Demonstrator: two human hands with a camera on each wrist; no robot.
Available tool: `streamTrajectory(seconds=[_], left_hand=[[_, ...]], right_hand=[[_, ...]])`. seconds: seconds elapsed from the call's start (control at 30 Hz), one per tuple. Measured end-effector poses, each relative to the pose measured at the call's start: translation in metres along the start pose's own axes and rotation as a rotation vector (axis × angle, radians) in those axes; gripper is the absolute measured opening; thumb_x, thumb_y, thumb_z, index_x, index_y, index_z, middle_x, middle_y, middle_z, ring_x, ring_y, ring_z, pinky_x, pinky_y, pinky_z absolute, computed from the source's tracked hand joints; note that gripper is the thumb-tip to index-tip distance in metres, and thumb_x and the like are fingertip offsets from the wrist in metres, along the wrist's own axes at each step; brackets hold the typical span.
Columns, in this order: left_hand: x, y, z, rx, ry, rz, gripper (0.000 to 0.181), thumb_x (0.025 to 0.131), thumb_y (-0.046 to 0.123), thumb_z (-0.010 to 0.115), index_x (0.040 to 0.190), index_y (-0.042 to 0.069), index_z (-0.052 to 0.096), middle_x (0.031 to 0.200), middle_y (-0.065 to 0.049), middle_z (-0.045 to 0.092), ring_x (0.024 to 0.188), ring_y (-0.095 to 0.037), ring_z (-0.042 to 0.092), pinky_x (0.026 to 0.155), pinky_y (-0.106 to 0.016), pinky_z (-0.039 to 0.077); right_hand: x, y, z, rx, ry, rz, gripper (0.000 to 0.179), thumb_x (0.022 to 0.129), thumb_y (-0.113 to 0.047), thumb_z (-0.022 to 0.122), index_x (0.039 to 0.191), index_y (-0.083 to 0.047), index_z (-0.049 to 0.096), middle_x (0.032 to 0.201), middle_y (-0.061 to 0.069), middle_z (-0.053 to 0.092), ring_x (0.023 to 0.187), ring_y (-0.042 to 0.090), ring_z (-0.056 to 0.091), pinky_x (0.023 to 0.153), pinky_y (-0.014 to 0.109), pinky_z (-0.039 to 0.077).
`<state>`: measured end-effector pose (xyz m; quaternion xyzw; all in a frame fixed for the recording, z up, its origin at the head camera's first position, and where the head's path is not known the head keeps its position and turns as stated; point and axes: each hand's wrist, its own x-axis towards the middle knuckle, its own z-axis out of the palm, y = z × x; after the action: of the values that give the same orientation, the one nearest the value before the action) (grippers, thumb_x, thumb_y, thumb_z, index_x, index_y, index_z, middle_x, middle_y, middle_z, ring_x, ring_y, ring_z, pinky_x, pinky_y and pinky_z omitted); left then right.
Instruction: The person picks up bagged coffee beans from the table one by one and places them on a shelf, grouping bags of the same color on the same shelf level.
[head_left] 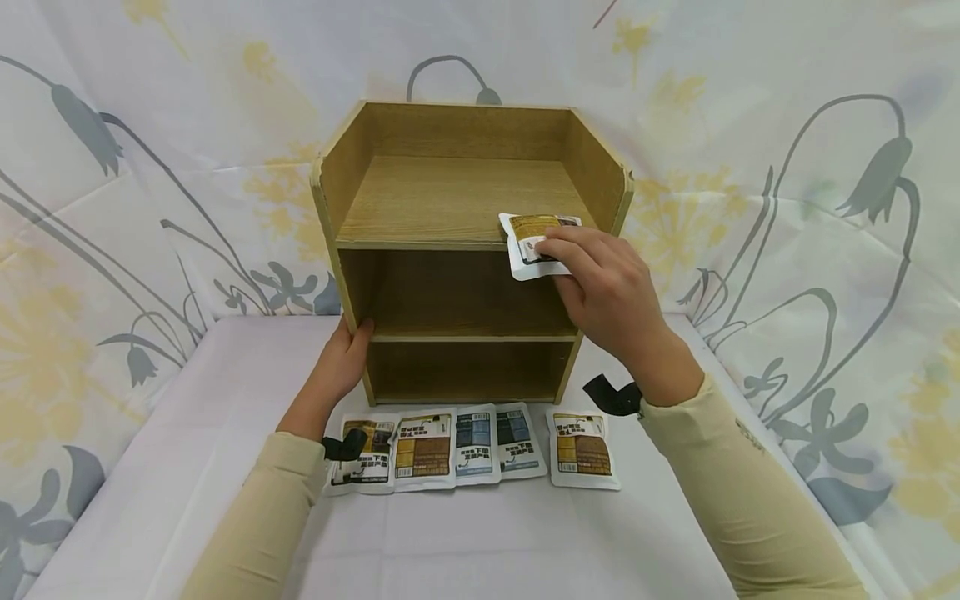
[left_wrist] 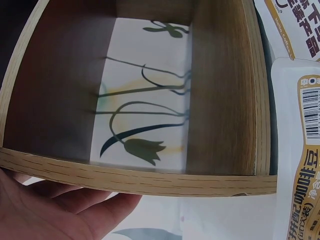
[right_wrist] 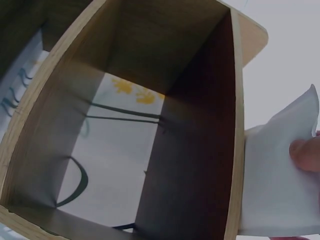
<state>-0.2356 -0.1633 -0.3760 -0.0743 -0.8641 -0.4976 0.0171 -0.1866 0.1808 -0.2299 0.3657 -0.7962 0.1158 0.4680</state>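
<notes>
A wooden shelf unit (head_left: 465, 200) with an open top tray and two compartments below stands on the table. My left hand (head_left: 345, 358) grips its left side panel, thumb at the front edge; in the left wrist view the left fingers (left_wrist: 107, 210) lie along the outside of that panel. My right hand (head_left: 611, 279) pinches a white-and-gold coffee pouch (head_left: 528, 246) at the top tray's front edge, towards the right. The pouch's plain white back (right_wrist: 280, 175) shows in the right wrist view, with the thumb on it.
Before the shelf lie several coffee pouches: a gold one (head_left: 375, 450) at the left, a brown one (head_left: 425, 450), two blue ones (head_left: 475, 446) overlapping, and a separate brown one (head_left: 583, 450) at the right. A flower-patterned cloth (head_left: 825, 250) hangs behind and at both sides.
</notes>
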Motion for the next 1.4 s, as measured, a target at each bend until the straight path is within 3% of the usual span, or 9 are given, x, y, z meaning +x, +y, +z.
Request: streamTrajectory(seconds=[0.27,0.67,1.4], left_hand=[[0.0,-0.002,0.001,-0.009,-0.001,0.004,0.067,0.103,0.049,0.023,0.157,0.012,0.007,0.149,-0.028,0.035,0.135,-0.045,0.04,0.111,-0.061,0.03],[0.0,-0.002,0.0,-0.009,-0.003,-0.004,0.066,0.104,0.047,0.024,0.157,0.012,0.007,0.15,-0.028,0.034,0.136,-0.045,0.038,0.112,-0.06,0.029],[0.001,-0.001,0.001,-0.015,-0.008,0.001,0.068,0.103,0.05,0.023,0.157,0.013,0.005,0.153,-0.026,0.03,0.137,-0.045,0.036,0.112,-0.061,0.028]], right_hand=[[0.003,0.003,0.004,0.002,-0.038,-0.004,0.032,0.089,0.001,0.054,0.117,-0.004,0.066,0.12,0.015,0.065,0.107,0.034,0.063,0.088,0.048,0.051],[0.008,0.007,0.013,0.056,-0.042,0.007,0.032,0.09,-0.015,0.064,0.12,-0.005,0.065,0.121,0.017,0.063,0.109,0.034,0.062,0.092,0.048,0.05],[0.021,0.013,0.025,0.044,-0.056,0.076,0.027,0.095,-0.018,0.06,0.118,-0.006,0.066,0.118,0.015,0.065,0.106,0.032,0.063,0.093,0.046,0.05]])
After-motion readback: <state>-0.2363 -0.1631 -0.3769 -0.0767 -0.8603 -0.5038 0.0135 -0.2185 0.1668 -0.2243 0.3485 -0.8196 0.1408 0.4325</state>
